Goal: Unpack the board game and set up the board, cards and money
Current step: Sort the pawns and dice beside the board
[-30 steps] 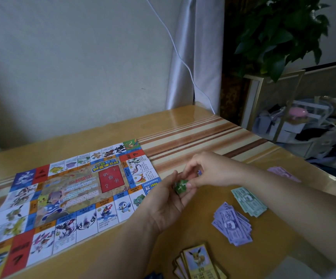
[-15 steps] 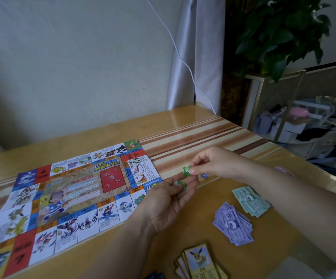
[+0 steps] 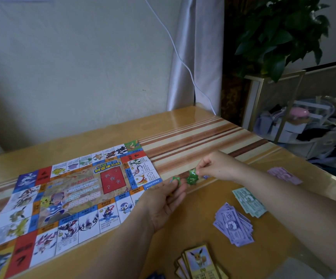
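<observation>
— While both hands meet over the wooden table [image 3: 203, 137], what does each one hold?

— The right hand [image 3: 217, 166] pinches a cluster of green star pieces [image 3: 192, 177] between thumb and fingertips. The left hand [image 3: 163, 200] is palm up just beside it, with a small green token [image 3: 176, 180] at its fingertips. I cannot tell whether that token is gripped or only resting there.

— Where is the game itself?

— The board [image 3: 62, 198] lies flat and unfolded on the left of the table, its right near corner hidden behind the left hand. Right of the hands sits a fanned pile of green notes [image 3: 249, 202], and nearer, a pile of purple notes [image 3: 233, 224]. A second purple pile [image 3: 284, 175] lies farther right. A stack of cards [image 3: 200, 262] sits face up at the near edge.
</observation>
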`<state>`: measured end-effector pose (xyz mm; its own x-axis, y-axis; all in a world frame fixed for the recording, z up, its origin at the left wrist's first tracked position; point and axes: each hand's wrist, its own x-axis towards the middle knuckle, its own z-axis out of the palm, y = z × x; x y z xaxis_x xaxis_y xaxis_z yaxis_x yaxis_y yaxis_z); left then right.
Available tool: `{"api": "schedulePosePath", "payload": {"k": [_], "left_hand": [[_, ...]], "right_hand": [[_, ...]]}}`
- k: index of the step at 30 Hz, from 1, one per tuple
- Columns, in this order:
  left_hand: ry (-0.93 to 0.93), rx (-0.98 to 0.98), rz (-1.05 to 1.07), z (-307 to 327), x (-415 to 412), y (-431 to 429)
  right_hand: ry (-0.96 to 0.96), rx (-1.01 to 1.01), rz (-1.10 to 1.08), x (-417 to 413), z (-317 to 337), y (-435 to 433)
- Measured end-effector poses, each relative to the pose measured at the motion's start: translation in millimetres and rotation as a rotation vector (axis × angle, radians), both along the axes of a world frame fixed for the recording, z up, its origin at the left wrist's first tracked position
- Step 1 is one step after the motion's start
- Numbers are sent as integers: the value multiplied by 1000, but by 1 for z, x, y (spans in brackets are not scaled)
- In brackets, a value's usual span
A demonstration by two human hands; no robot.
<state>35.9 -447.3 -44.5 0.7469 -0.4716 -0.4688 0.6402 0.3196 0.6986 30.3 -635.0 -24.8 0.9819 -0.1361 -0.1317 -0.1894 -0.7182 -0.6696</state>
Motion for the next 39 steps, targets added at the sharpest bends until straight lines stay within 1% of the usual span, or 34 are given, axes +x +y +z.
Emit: {"api": "schedulePosePath", "payload": {"k": [6,8,10,13,15,18,22,25,28,30,34,37,39], "left_hand": [[-16,51,76,-2,2,4],[-16,50,83,-3,3,4],[-12,40,72,-4,3,3],[28,4,31,-2,3,0],[63,-38,-12,0,2,-3],[87,-98,-66,1,0,-7],[90,-145,-135,2,-1,-8],[100,-144,-147,0,-2,-6],[97,-132,-103,-2,-1,-2],[86,-115,-63,-4,1,1],[64,-73,-40,-3,2,2],[45,-38,-25,0,1,1],[33,-16,-26,0,1,0]], "right_hand": [[61,-93,21,8,-14,5],[17,-122,18,9,-14,6],[-68,-122,-4,8,-8,6],[-156,-19,40,4,5,9],[-116,28,151,0,12,15],[-46,-13,251,-3,11,21],[-79,27,225,-4,6,21],[-67,101,206,-3,7,19],[-87,177,93,1,9,10],[-84,127,42,3,6,5],[-20,-5,68,3,-6,11],[-94,-106,46,4,-12,15],[-169,-88,11,4,-10,14]]}}
